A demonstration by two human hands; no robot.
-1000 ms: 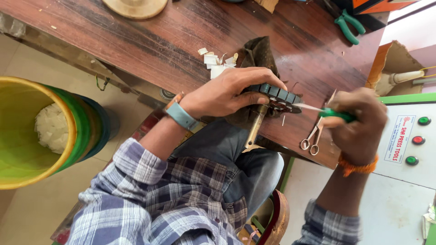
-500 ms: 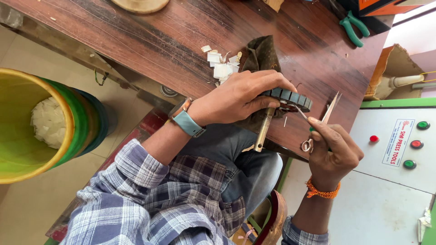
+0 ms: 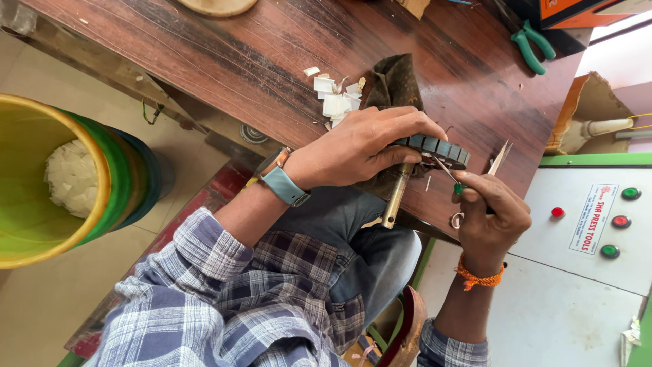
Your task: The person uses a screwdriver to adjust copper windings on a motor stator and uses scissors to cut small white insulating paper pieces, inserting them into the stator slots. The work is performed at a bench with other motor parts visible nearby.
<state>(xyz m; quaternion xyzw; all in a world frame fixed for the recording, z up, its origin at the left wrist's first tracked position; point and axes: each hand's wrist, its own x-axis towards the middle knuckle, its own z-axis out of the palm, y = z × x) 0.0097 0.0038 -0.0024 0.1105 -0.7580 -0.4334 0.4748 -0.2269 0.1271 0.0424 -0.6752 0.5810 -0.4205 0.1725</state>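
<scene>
Slotted ring part point(image 3: 438, 148), dark w/ grey segments, sits at frame centre-right on the edge of the wooden bench point(image 3: 272, 61), mounted on a brass-coloured shaft point(image 3: 395, 197) that points down-left over the person's lap. Left hand point(image 3: 360, 146): curled over the ring's left side, fingers wrapped on it, gripping. Right hand point(image 3: 490, 214): fingers pinched together on a thin green-handled tool point(image 3: 449, 175), tip touching the ring's lower right; scissors point(image 3: 485, 183) also held in same hand, blades pointing up-right. Dark cloth point(image 3: 397, 85) under the ring. White paper scraps point(image 3: 336, 102) just upper left of left hand. Green pliers point(image 3: 530, 46) upper right. Yellow-green bin point(image 3: 102, 183) at left, w/ white scraps inside. Control panel point(image 3: 584, 231) w/ red/green buttons at right.
</scene>
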